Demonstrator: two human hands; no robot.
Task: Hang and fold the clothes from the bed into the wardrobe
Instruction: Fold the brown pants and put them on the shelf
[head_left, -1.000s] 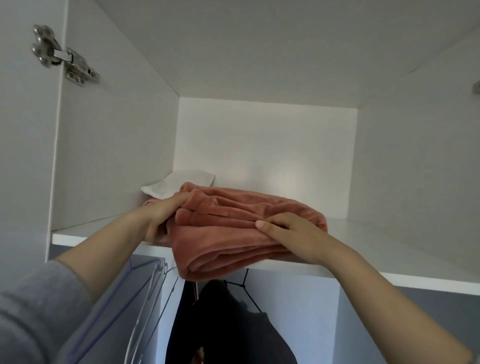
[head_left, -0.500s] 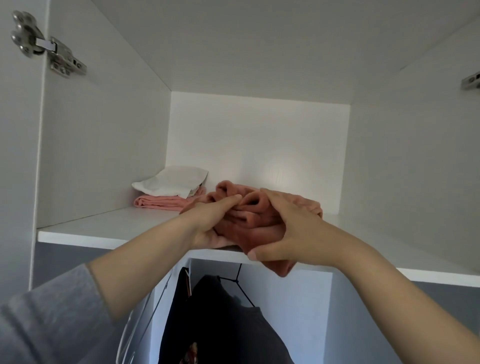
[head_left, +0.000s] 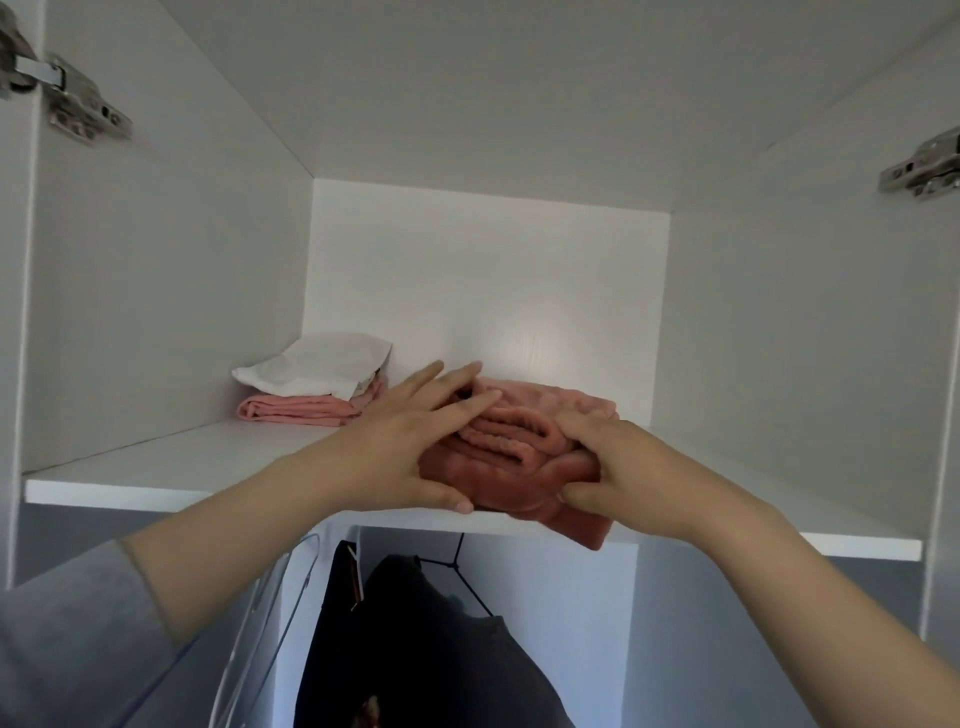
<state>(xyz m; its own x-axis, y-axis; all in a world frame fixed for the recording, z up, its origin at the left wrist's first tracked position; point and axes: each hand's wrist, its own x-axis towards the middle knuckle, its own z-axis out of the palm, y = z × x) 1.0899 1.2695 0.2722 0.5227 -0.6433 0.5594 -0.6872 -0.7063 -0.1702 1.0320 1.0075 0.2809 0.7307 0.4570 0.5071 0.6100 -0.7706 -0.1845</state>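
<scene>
Two hands on folded pink fleece (head_left: 519, 441) at front edge of shelf (head_left: 182, 467), one corner overhanging: left hand (head_left: 400, 447) flat with fingers straight against its side, right hand (head_left: 623, 478) pinching its front fold; likely to slump off or unfold if released before pushed deeper.

Left hand (head_left: 410, 439) presses, right hand (head_left: 626, 473) grips shelved pink fleece (head_left: 519, 441)

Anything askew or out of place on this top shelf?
Yes: the folded rust-pink fleece garment is not fully on the white wardrobe shelf; one corner droops over the front edge beneath the right hand, which grips it. Nothing else stands out.
</scene>
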